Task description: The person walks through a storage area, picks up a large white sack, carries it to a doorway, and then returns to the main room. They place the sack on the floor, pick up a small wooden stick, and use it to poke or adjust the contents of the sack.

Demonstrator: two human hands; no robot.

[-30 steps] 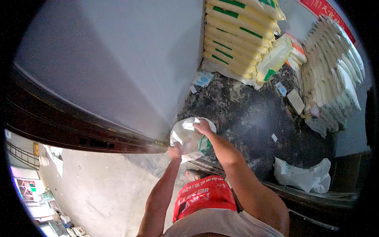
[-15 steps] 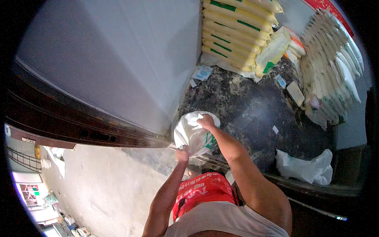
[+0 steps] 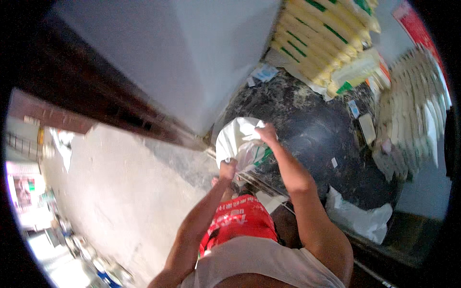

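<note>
Left hand (image 3: 228, 169) and right hand (image 3: 267, 133) clutch a white bag (image 3: 229, 144) by its rim; contents indistinct.

Over on the left a pale bluish wall (image 3: 216, 48) catches a band of light, shadow slanting beside it. A dark brown frame (image 3: 129, 105) runs along its foot. The floor is in two parts — pale concrete (image 3: 115, 192) near left, blotchy black flooring (image 3: 307, 129) farther right — and a red banner (image 3: 417, 29) hangs far right.
</note>
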